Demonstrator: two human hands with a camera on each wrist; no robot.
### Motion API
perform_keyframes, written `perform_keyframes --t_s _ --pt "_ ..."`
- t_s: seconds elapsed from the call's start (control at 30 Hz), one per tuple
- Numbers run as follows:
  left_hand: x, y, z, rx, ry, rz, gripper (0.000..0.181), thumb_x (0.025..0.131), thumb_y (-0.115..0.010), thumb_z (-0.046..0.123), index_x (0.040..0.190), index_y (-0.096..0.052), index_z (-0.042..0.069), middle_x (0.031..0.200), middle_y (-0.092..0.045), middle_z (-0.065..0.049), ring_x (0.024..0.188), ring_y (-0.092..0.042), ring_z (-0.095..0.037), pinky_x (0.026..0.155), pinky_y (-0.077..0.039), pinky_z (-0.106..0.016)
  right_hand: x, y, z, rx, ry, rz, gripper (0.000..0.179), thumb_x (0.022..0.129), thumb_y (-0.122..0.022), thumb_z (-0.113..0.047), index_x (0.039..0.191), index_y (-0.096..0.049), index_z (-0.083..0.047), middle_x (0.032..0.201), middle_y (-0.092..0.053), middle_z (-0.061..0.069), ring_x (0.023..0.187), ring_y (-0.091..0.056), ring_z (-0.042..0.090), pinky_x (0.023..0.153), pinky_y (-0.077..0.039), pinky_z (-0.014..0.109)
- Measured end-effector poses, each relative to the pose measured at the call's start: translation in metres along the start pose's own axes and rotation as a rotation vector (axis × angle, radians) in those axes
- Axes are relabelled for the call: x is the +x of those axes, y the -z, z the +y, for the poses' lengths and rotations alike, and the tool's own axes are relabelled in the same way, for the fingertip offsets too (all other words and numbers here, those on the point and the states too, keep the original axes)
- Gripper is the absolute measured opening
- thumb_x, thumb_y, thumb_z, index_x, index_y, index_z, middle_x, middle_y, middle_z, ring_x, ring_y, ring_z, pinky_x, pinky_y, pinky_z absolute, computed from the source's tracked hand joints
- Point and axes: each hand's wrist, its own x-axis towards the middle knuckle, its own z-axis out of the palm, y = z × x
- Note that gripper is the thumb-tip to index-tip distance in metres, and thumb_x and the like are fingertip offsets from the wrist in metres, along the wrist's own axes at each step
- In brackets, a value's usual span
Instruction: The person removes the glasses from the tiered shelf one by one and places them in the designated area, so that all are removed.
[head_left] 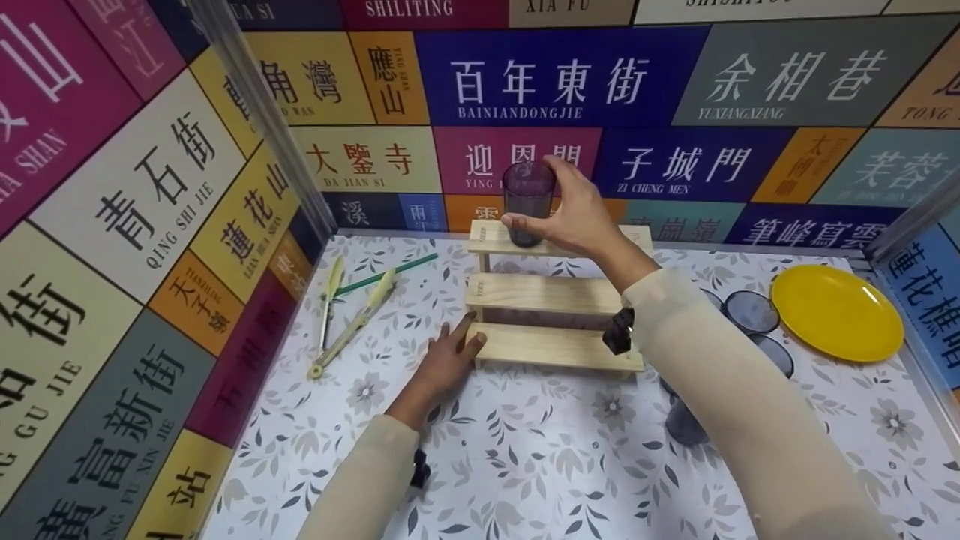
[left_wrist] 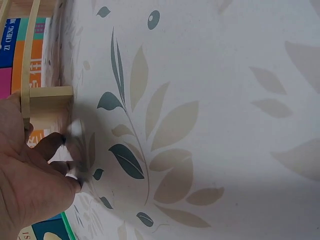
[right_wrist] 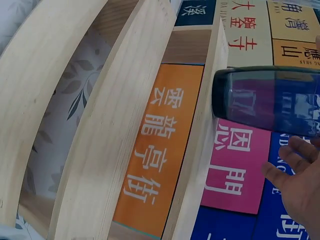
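Note:
A three-step wooden rack [head_left: 555,292] stands on the patterned tabletop. My right hand [head_left: 581,214] holds a dark tinted drinking glass [head_left: 528,196] upright at the left part of the top step, thumb in front and fingers toward the back. In the right wrist view the base of the glass [right_wrist: 250,100] is right at the top board. My left hand [head_left: 446,360] grips the left end of the bottom step with thumb and forefinger. Its other fingers [left_wrist: 50,145] hang below the board in the left wrist view.
Several more dark glasses [head_left: 751,311] stand to the right, partly hidden behind my right forearm. Beyond them lies a yellow plate [head_left: 838,313]. Tongs [head_left: 356,322] and a green stick [head_left: 409,265] lie left of the rack. Printed wall panels [head_left: 562,75] rise close behind it.

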Motion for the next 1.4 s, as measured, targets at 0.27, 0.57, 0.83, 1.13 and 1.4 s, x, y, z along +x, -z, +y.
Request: perform_keyframes --t_s 0.27,0.57,0.83,1.13,1.4 --pt "-0.001 -0.004 0.003 -0.034 0.023 -0.002 0.068 0.110 -0.044 0.074 0.172 -0.027 0.054 0.189 -0.008 -0.009 0.174 0.003 -0.044 0.135 -0.007 -0.075 0.005 -0.008 -0.002 0.024 -0.036 0.026 0.114 0.086 -0.091 -0.059 0.171 -0.035 -0.008 0.166 -0.052 0.020 0.154 -0.051 0.039 0.131 -0.039 0.057" --pt "-0.001 -0.003 0.003 -0.022 0.016 -0.011 0.068 0.110 -0.043 0.075 0.172 -0.026 0.055 0.189 -0.007 -0.009 0.174 0.004 -0.044 0.136 -0.008 -0.074 0.010 -0.015 -0.002 0.051 -0.088 0.034 0.110 0.094 -0.085 -0.060 0.174 -0.028 -0.010 0.171 -0.045 0.022 0.159 -0.046 0.039 0.134 -0.035 0.056" --pt "0.001 -0.001 0.002 0.027 -0.018 0.000 0.071 0.111 -0.041 0.073 0.175 -0.026 0.046 0.187 -0.011 -0.015 0.172 -0.001 -0.050 0.135 -0.015 -0.075 0.011 -0.020 -0.002 0.089 -0.044 0.076 0.090 0.096 -0.086 -0.052 0.162 -0.043 -0.008 0.152 -0.061 0.022 0.141 -0.060 0.038 0.122 -0.047 0.057" --pt "0.001 -0.001 0.000 0.023 0.000 0.005 0.072 0.110 -0.040 0.075 0.175 -0.027 0.046 0.188 -0.013 -0.013 0.173 0.000 -0.047 0.136 -0.013 -0.073 0.009 -0.022 -0.004 0.110 -0.050 0.089 0.089 0.094 -0.089 -0.052 0.159 -0.047 -0.009 0.149 -0.064 0.020 0.138 -0.062 0.036 0.121 -0.048 0.055" --pt "-0.002 0.001 0.001 -0.008 0.003 -0.005 0.072 0.110 -0.041 0.075 0.175 -0.026 0.048 0.188 -0.009 -0.012 0.174 0.003 -0.046 0.137 -0.007 -0.073 0.008 -0.021 -0.003 0.106 -0.036 0.106 0.090 0.093 -0.089 -0.054 0.159 -0.047 -0.009 0.151 -0.064 0.019 0.140 -0.062 0.035 0.122 -0.048 0.054"
